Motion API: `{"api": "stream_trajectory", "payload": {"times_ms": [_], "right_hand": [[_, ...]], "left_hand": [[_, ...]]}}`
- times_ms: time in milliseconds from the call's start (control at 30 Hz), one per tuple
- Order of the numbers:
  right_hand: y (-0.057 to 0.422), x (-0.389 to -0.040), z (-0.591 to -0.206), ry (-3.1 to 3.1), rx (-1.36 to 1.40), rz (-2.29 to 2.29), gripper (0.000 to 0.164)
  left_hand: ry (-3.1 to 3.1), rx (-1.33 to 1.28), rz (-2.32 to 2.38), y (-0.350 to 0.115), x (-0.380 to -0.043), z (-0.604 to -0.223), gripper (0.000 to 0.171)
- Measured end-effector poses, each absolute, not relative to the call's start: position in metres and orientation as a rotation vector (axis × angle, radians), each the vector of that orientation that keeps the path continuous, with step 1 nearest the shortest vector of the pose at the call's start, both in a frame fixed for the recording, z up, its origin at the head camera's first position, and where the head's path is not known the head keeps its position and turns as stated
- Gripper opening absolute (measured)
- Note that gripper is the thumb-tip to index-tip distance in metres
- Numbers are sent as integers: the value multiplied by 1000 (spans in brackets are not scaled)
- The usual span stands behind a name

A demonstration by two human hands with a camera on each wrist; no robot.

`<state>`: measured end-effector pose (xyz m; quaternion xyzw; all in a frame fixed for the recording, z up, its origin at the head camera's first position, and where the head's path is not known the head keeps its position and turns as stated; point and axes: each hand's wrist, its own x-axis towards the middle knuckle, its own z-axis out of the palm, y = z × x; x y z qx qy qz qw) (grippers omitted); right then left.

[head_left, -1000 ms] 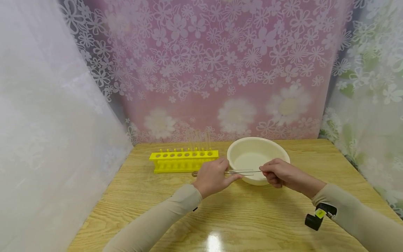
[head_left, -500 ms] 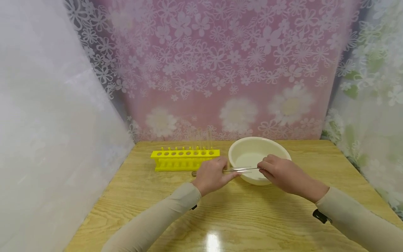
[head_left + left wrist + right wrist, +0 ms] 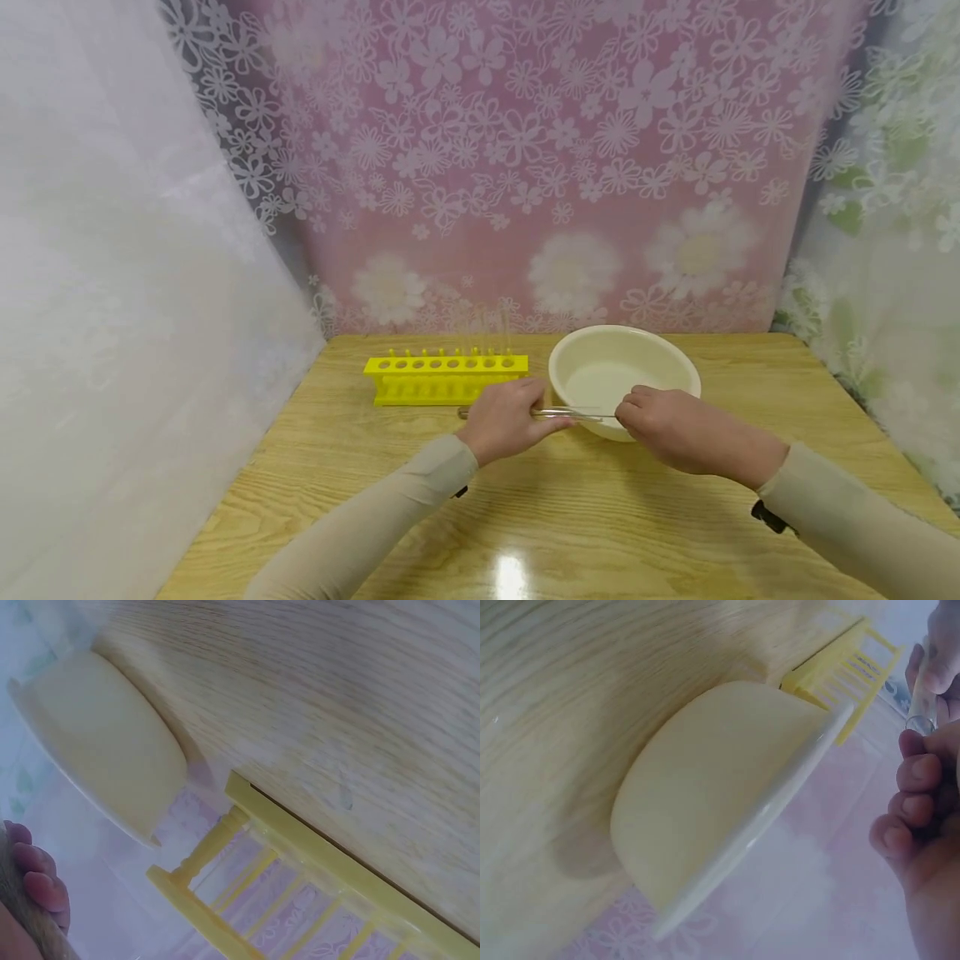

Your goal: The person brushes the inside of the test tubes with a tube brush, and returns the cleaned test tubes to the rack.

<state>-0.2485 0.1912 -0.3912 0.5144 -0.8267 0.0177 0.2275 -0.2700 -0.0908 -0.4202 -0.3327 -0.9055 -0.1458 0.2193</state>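
Note:
My left hand (image 3: 502,419) grips a clear glass test tube (image 3: 558,412), held nearly level, its mouth end pointing right. A brownish tip (image 3: 463,412) shows past the left side of that hand. From the mouth end runs a thin metal wire (image 3: 609,416), apparently the stem of a test tube brush; my right hand (image 3: 690,429) pinches it with curled fingers. The tube's round mouth (image 3: 921,724) appears beside the right fingers in the right wrist view. In the left wrist view, curled fingertips (image 3: 45,877) show at the lower left; the brush head is mostly hidden.
A yellow test tube rack (image 3: 446,367) stands behind the left hand, with several clear tubes (image 3: 483,329) upright at its right end. Right of it sits a cream basin (image 3: 607,379), partly behind both hands. The wooden table (image 3: 420,533) meets floral curtains (image 3: 450,200).
My right hand has rolled over, so its back now faces up, while it keeps pinching the wire. The left hand stays nearly in place around the tube. The view has shifted slightly.

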Motion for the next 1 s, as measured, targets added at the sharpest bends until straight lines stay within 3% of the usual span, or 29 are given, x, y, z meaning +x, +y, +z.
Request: {"api": "stream_trajectory", "payload": {"times_ms": [333,700,1000], "right_hand": [[194,-243,-378,-2317,1431,40,28],[207,-238,-371,-2398,1399,142,22],[228,-238,-370,-2397,1394,155,28]], "left_hand": [[-2437,-959,-450,-95,-273,-421,48],[-2464,-974,-478,-93,-271,-415,47],[-2480,-984,-514,-98,-273,-419,48]]}}
